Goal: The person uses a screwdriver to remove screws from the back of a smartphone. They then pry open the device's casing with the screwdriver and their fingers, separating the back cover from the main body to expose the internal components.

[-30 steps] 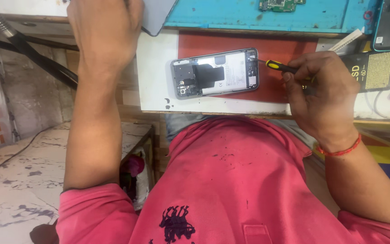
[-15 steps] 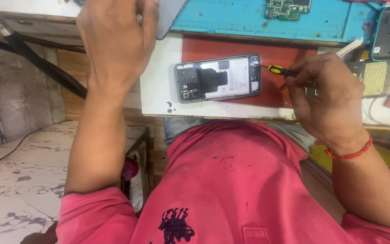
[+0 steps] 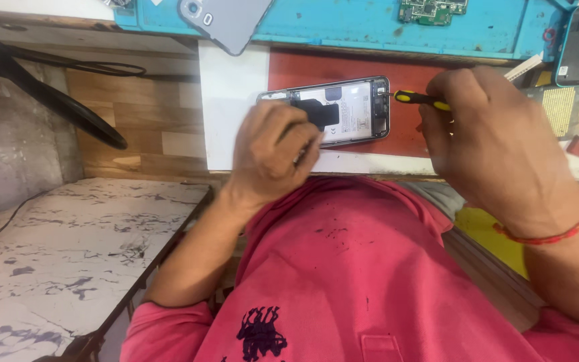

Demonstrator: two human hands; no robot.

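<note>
1. Opened phone [image 3: 343, 110] lies flat on the worktop [image 3: 236, 134], long axis running left-right, back off and insides showing.
2. Left hand [image 3: 273, 151] sits on its left end, fingers curled down pinning it, nothing held.
3. Right hand [image 3: 497, 137] is just off the right end, grip closed on a yellow-and-black screwdriver [image 3: 420, 99], tip pointing left at the phone's right edge.
</note>
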